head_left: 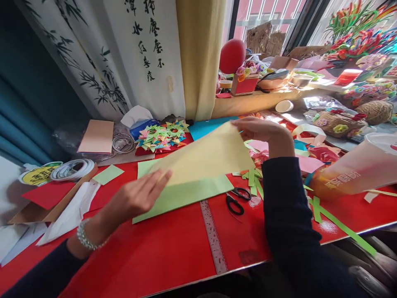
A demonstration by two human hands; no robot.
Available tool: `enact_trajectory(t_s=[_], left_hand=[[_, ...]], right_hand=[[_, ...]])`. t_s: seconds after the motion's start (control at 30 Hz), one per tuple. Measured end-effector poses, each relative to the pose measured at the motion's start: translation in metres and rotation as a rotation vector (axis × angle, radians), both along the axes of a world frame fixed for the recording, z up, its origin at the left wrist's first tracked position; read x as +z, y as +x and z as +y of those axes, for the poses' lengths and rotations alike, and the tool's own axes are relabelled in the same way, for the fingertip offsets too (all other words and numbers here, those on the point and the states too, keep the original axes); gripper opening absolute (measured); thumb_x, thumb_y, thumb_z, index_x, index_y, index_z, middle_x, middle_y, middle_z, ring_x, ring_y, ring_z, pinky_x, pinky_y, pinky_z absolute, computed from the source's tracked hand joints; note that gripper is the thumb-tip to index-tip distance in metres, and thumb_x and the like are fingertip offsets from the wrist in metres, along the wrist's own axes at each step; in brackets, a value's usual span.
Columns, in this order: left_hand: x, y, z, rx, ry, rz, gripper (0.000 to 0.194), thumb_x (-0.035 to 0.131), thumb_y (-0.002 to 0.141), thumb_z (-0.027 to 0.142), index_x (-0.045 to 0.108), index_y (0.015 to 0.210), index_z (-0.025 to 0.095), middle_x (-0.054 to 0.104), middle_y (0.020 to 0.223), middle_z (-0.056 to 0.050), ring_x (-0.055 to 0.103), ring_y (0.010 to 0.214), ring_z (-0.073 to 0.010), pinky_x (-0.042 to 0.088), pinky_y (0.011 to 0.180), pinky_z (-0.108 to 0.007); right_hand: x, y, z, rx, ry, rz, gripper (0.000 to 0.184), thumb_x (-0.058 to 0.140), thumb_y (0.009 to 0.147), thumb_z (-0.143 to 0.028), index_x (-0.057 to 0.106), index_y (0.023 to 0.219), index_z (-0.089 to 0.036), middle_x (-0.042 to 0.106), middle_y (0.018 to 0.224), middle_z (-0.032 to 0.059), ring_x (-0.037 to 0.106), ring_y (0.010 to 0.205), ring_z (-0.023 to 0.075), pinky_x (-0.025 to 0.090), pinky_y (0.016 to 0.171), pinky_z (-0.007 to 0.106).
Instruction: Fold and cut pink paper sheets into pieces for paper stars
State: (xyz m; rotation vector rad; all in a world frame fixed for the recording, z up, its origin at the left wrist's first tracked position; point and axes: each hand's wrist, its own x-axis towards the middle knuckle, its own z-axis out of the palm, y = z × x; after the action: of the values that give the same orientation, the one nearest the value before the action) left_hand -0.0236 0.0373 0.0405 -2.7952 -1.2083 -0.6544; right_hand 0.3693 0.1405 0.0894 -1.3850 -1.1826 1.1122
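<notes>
My left hand (139, 194) pinches the near left corner of a yellow paper sheet (207, 155), fingers closed on its edge. My right hand (263, 130) grips the sheet's far right corner, lifting it off a light green sheet (186, 194) that lies flat on the red table (161, 252). The yellow sheet tilts upward toward the right. Black-handled scissors (236, 199) lie just right of the green sheet, and a clear ruler (213, 236) runs toward the front edge.
A pile of small coloured paper stars (161, 135) sits behind the sheets. Tape rolls (72, 169) and card pieces lie at left. Green paper strips (338, 223) and scraps scatter at right, beside a plastic cup (356, 171). The windowsill holds craft flowers and boxes.
</notes>
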Motion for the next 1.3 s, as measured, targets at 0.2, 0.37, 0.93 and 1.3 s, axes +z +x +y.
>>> enact_trajectory(t_s=[0.2,0.37,0.93,1.3], left_hand=[[-0.058,-0.014,-0.035,0.013,-0.38,-0.065,0.044,0.04,0.088,0.021,0.058,0.127,0.031,0.059,0.129,-0.01,0.051,0.125,-0.0286,0.038,0.108,-0.05],[-0.059,-0.02,-0.04,0.092,-0.369,-0.019,0.041,0.047,0.087,0.035,0.059,0.126,0.031,0.06,0.129,-0.01,0.052,0.123,-0.0313,0.043,0.102,-0.05],[-0.037,-0.042,0.01,0.523,-0.974,-1.023,0.04,0.076,0.062,0.032,0.065,0.098,0.017,0.065,0.117,-0.017,0.064,0.105,-0.0278,0.056,0.08,-0.033],[-0.012,-0.007,0.009,0.168,-0.536,-1.334,0.048,0.074,0.07,0.034,0.061,0.115,0.023,0.066,0.118,-0.005,0.062,0.108,-0.0255,0.055,0.087,-0.036]], right_hand=[[-0.039,-0.051,0.007,0.176,-0.406,-0.169,0.017,0.062,0.088,-0.02,0.063,0.101,-0.011,0.065,0.092,0.005,0.064,0.075,0.0146,0.056,0.066,0.031],[-0.068,-0.065,-0.004,0.146,-0.382,-0.17,0.03,0.056,0.092,-0.033,0.057,0.116,-0.016,0.059,0.117,0.0079,0.06,0.098,0.02,0.053,0.083,0.039],[-0.089,-0.08,-0.059,0.313,-0.203,0.016,0.02,0.072,0.068,-0.021,0.069,0.087,-0.016,0.073,0.08,0.0076,0.068,0.065,0.0227,0.054,0.055,0.031],[-0.065,-0.079,-0.066,0.111,0.303,0.157,0.03,0.072,0.069,-0.043,0.069,0.09,-0.022,0.072,0.098,0.003,0.067,0.09,0.0217,0.054,0.079,0.032]])
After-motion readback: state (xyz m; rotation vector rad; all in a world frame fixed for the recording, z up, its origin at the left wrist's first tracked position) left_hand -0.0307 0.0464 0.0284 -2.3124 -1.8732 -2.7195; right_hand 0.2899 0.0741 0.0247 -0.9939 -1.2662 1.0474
